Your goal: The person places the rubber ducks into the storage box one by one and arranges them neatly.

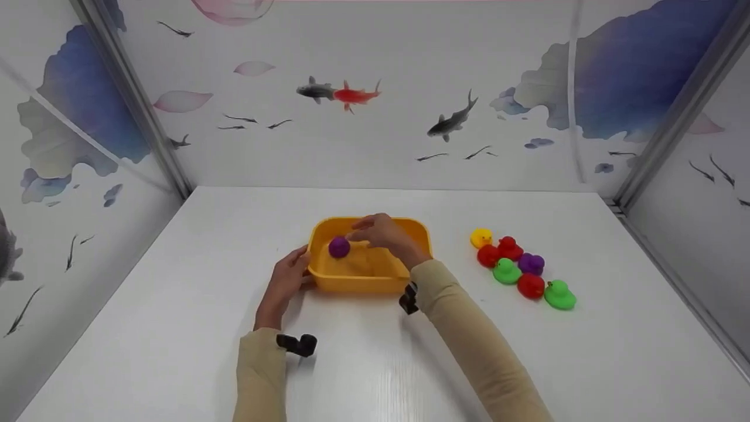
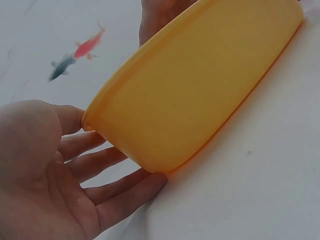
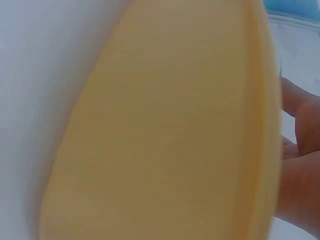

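A yellow-orange plastic basin [image 1: 351, 285] stands on the white table. Inside it, toward the left, lies a small round purple toy [image 1: 338, 247]; its details are too small to make out. At the basin's left end, my left hand [image 1: 290, 272] holds the side, thumb by the rim and fingers along the end wall, as the left wrist view shows with the left hand [image 2: 45, 165]. My right hand [image 1: 384, 234] reaches over the basin, fingertips close beside the purple toy. In the right wrist view the wall hides much of the right hand [image 3: 305, 130].
Right of the basin lie several rubber ducks: a yellow duck [image 1: 481, 238], red ones such as the red duck [image 1: 531, 286], a purple duck [image 1: 531, 264] and green ones such as the green duck [image 1: 560, 295]. Panels printed with fish enclose the table, including a back panel [image 1: 375, 158].
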A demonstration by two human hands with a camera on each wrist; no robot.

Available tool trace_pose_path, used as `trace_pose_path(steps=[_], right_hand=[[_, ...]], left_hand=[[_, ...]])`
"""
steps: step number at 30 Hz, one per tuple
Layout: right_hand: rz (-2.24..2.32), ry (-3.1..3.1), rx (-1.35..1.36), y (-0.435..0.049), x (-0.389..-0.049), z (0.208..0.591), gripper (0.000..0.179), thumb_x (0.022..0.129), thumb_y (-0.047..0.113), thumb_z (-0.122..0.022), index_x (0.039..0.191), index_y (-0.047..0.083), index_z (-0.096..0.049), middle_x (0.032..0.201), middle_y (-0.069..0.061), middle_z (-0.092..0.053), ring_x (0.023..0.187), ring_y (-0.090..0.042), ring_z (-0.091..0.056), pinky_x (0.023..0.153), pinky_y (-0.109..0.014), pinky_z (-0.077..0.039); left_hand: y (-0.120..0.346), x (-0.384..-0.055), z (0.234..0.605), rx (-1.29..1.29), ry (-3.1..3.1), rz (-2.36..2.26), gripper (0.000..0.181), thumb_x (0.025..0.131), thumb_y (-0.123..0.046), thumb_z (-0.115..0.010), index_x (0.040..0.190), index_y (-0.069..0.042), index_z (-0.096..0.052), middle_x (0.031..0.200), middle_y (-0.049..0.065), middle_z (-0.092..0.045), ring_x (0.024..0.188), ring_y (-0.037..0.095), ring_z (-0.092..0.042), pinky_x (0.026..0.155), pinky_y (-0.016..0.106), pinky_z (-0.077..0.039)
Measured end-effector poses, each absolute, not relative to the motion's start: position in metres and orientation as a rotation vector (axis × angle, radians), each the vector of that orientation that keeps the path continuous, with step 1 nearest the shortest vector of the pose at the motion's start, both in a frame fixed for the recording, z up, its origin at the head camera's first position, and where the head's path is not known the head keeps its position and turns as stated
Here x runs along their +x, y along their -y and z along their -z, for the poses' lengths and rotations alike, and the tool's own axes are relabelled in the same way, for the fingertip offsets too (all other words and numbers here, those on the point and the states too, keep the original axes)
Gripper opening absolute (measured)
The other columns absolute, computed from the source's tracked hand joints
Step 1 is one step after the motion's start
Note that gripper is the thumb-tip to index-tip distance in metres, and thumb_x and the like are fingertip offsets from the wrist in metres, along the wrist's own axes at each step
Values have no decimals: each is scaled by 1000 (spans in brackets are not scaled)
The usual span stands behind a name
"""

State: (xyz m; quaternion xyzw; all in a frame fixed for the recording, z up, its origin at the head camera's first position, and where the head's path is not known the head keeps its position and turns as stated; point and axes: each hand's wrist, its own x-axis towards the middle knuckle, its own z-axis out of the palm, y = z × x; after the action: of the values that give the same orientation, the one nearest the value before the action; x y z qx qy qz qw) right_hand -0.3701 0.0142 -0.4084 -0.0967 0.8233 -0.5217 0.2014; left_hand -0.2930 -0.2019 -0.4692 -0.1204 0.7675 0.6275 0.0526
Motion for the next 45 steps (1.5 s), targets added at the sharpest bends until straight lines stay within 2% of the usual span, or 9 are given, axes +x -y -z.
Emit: trace_pose_path(steps=[8,21,28,33,39,45], right_hand=[[1451,-2298,-374,-51,-366,389,45,96,22,-69,136,5,-60,136,-12,-61,130,-35,-57,113,-46,-46],[1573,-2404,-413,-127,-356,385,43,96,32,-68,133,9,-63,136,-12,-62,126,-37,-58,110,-42,-50],[1581,-2458,-246,-161,-364,392,46,96,41,-66,133,15,-62,140,-7,-59,126,-29,-59,111,-41,-48],[1592,-2510,-134,-194,-365,397,53,96,44,-65,140,17,-56,146,-9,-54,133,-34,-54,116,-46,-42],[1660,-2556,-33,-232,-363,405,61,95,51,-63,144,18,-51,151,-11,-49,136,-37,-45,120,-57,-32],[1669,-2606,78,-250,-369,418,59,96,48,-62,145,16,-51,151,-12,-49,137,-35,-45,119,-49,-38]], left_hand=[[209,-291,472,-366,-2352,-1906,51,108,-37,-41,156,-19,-38,147,12,-54,115,26,-62,95,34,-58],[207,-292,472,-372,-2313,-1941,50,109,-36,-41,156,-19,-38,148,10,-52,115,25,-60,95,33,-58],[206,-294,471,-366,-2313,-1947,50,108,-37,-41,156,-20,-38,148,10,-53,115,25,-60,95,34,-58],[203,-292,472,-367,-2308,-1945,50,108,-38,-42,155,-20,-40,147,10,-54,114,25,-61,96,35,-58],[201,-291,471,-364,-2305,-1949,50,108,-37,-41,155,-19,-38,146,12,-54,114,25,-60,97,35,-57],[200,-292,470,-365,-2310,-1956,50,108,-37,-42,155,-19,-40,146,12,-55,115,25,-61,97,35,-57]])
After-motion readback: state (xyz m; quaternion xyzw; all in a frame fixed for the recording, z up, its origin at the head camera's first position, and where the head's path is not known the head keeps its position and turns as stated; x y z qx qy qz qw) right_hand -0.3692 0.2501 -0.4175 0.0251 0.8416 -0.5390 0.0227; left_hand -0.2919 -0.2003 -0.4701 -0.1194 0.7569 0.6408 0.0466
